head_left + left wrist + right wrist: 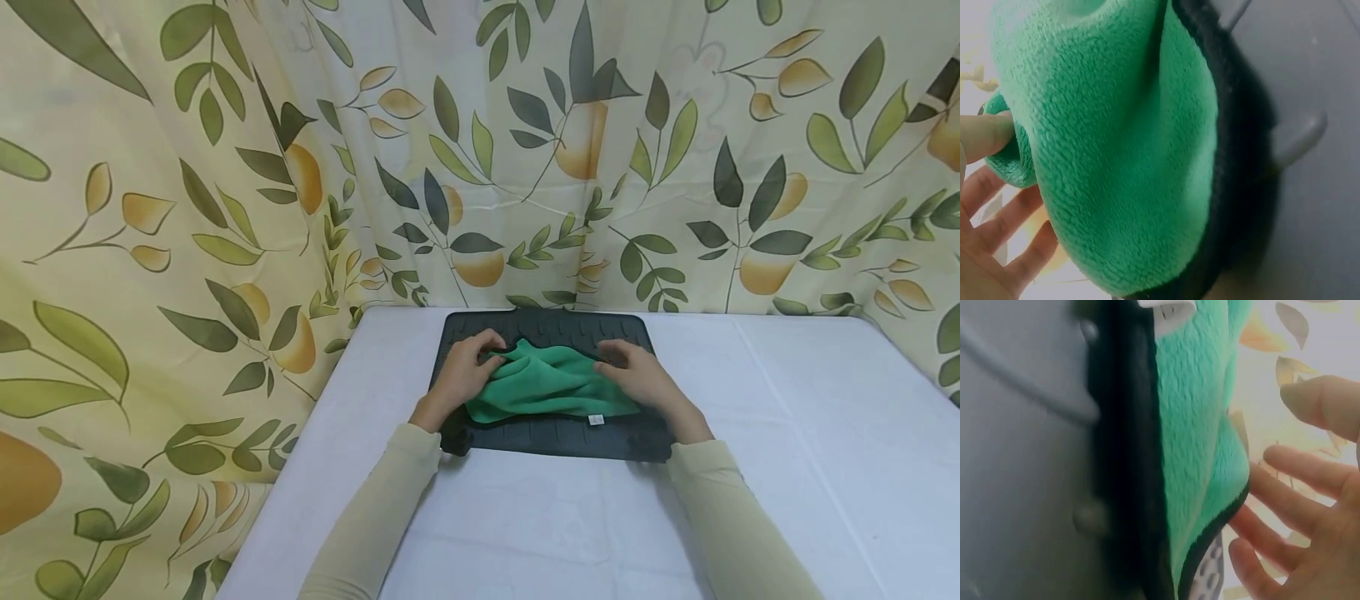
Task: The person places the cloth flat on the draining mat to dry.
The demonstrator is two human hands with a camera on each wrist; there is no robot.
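Note:
A green fleecy cloth with a dark edging and a small white tag lies rumpled on a dark ridged mat. At its left end my left hand pinches a fold between thumb and forefinger, its other fingers spread, as the left wrist view shows. My right hand is at the cloth's right end. In the right wrist view its thumb stands apart from the cloth, and the loosely bent fingers reach to the dark-edged corner without gripping it.
The mat lies on a table covered with a white cloth, close to its far edge. Behind and to the left hangs a curtain printed with leaves and fruit.

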